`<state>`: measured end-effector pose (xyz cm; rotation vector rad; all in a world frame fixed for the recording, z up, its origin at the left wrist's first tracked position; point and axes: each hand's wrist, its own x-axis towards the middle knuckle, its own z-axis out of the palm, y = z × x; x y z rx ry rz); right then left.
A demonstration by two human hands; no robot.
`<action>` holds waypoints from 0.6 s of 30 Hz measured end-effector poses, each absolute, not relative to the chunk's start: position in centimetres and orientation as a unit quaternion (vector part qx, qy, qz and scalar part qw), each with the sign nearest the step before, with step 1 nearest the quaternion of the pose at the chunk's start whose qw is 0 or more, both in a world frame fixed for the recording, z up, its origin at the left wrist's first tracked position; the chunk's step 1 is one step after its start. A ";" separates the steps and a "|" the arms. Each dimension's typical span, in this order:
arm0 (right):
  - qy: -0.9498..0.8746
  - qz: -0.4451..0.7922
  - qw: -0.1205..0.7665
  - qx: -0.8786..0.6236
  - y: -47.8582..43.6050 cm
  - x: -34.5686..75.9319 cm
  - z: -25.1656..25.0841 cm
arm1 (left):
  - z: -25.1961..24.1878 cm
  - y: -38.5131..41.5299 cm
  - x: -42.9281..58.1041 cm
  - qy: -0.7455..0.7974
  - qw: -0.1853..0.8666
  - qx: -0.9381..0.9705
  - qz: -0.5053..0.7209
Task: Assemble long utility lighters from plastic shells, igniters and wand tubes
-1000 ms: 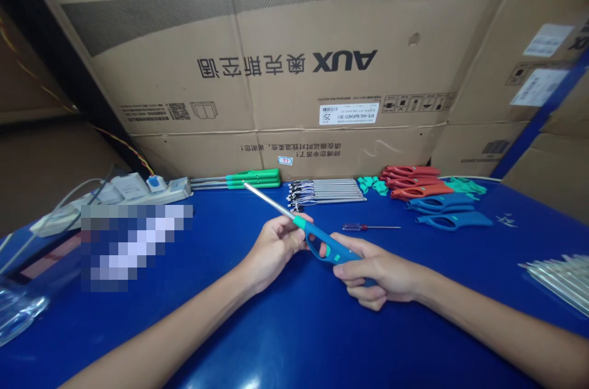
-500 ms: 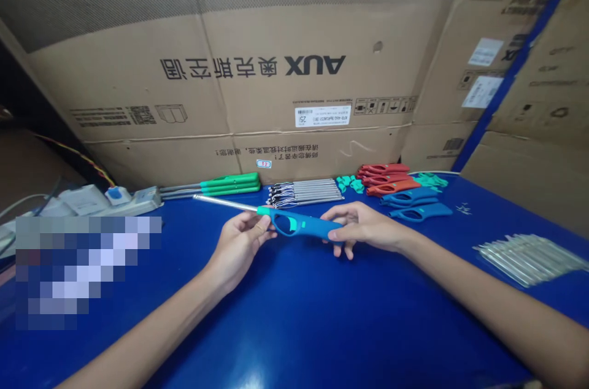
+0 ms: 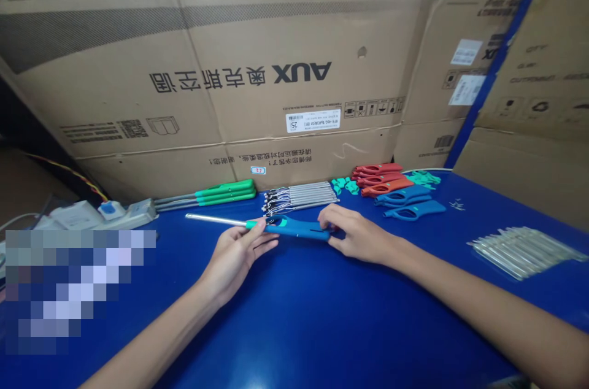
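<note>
A long-necked lighter [image 3: 294,228] with a blue handle, a teal collar and a silver tube is held level above the blue tabletop, its tube pointing left. My left hand [image 3: 239,248] is closed around the collar end, thumb on top. The fingers of my right hand [image 3: 352,232] are bent around the butt of the handle, which they partly hide. Behind the lighter lie several silver rods with wires [image 3: 301,194] and small teal parts [image 3: 345,185]. Several blue lighter handles [image 3: 414,211] rest beyond my right hand.
Green lighters [image 3: 225,192] lie at the back left, near a power strip [image 3: 140,212]. Red and orange handles [image 3: 380,175] sit at the back right, with more teal pieces [image 3: 424,178]. Silver tubes [image 3: 524,251] lie far right. A cardboard wall [image 3: 239,33] closes off the back.
The lighter has been rolled about its length, so its narrower edge now shows. My right fingers have shifted at the handle's end, and the view has moved slightly.
</note>
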<state>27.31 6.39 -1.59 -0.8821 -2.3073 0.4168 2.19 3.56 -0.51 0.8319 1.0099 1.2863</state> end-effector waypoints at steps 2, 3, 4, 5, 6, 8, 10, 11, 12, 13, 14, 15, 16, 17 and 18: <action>-0.879 0.125 0.309 -0.340 6.9 28.1 -0.6 | -0.5 3.7 2.0 0.436 0.610 0.364 0.553; -0.876 0.105 0.312 -0.351 7.3 28.8 0.3 | -0.5 3.7 1.9 0.435 0.612 0.366 0.550; -0.869 0.083 0.318 -0.370 7.7 29.7 1.3 | -0.6 3.8 1.8 0.436 0.613 0.367 0.547; -0.859 0.062 0.324 -0.392 8.0 31.0 2.4 | -0.7 3.8 1.8 0.439 0.614 0.368 0.542; -0.845 0.041 0.333 -0.417 8.3 32.4 3.7 | -0.8 3.8 1.7 0.442 0.616 0.368 0.538; -0.786 -0.011 0.306 -0.536 8.7 36.0 6.0 | -1.1 3.8 1.5 0.461 0.617 0.377 0.515; -0.722 -0.040 0.238 -0.649 8.7 39.9 7.5 | -1.3 3.7 1.5 0.457 0.643 0.399 0.468; -0.705 -0.041 0.218 -0.674 8.7 41.9 7.8 | -1.3 3.6 1.5 0.455 0.657 0.407 0.441; -0.690 -0.035 0.197 -0.696 8.6 43.8 7.7 | -1.3 3.5 1.5 0.454 0.668 0.412 0.422; -0.672 -0.029 0.180 -0.718 8.5 45.7 7.4 | -1.2 3.4 1.5 0.457 0.671 0.416 0.409; -0.657 -0.019 0.166 -0.735 8.4 47.4 6.7 | -1.1 3.4 1.5 0.462 0.670 0.418 0.404; -0.643 -0.012 0.160 -0.749 8.2 48.9 5.9 | -0.9 3.3 1.5 0.469 0.665 0.419 0.403; -0.632 -0.009 0.161 -0.758 8.1 50.3 5.0 | -0.7 3.3 1.6 0.478 0.659 0.419 0.404; -0.624 -0.013 0.175 -0.761 8.0 51.5 4.1 | -0.5 3.3 1.6 0.487 0.653 0.418 0.402; -0.615 -0.030 0.198 -0.762 8.0 52.6 3.3 | -0.3 3.2 1.5 0.499 0.647 0.417 0.397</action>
